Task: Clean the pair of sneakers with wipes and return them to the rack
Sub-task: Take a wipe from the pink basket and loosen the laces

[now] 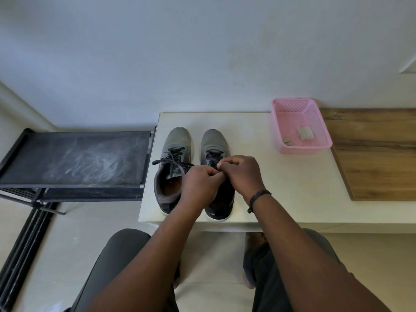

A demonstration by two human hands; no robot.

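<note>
Your left hand [200,183] and right hand [240,174] meet over the tongue of the right sneaker [217,176], fingers curled and pinching what looks like its dark lace; the lace itself is mostly hidden under your knuckles, so the exact hold cannot be told. It seems you are tying it, which suggests wiping is done and racking comes next. Keep the shoe flat on the surface [258,176] while you pull, draw both ends evenly, and snug the knot down onto the tongue so no loop hangs over the side when you carry it.

The left sneaker [173,170] stands just beside its mate, toes pointing away from you, its bow [172,163] tied and spread across the opening. Both are grey mesh at the toe, darker toward the heel, with pale soles showing at the near edge. The black rack [74,161] waits to your left, its top shelf smeared with pale dust. A pink basket [300,124] holds crumpled wipes [304,132], well apart from the shoes.
</note>
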